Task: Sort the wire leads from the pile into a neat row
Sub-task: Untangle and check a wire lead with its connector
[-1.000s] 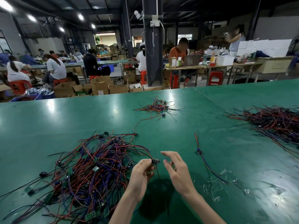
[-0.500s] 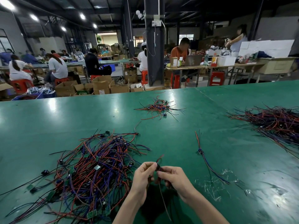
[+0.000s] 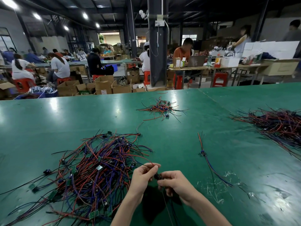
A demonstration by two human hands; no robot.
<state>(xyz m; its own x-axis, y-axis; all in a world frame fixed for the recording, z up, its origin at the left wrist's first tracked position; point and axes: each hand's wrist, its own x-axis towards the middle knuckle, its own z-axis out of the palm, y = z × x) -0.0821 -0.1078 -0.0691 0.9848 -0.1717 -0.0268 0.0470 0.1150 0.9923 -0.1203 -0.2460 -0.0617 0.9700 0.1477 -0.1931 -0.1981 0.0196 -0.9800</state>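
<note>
Thin red-and-black wire lead [image 3: 151, 163] with small black connector [image 3: 157, 177], 6 o'clock | left hand [image 3: 142, 176] pinches red strand, right hand [image 3: 178, 182] pinches connector | tangled multicolour wire pile [image 3: 91, 170], 9 o'clock | likely light, limp, snag-prone; grip connector

Factory hall; dark pillar [image 3: 157, 46] centre; ceiling lights [image 3: 36, 16] left; cardboard boxes [image 3: 104, 84], red stools [image 3: 220, 79] beyond green table's [image 3: 78, 115] far edge; workers [image 3: 60, 66] at benches [image 3: 202, 68].
</note>
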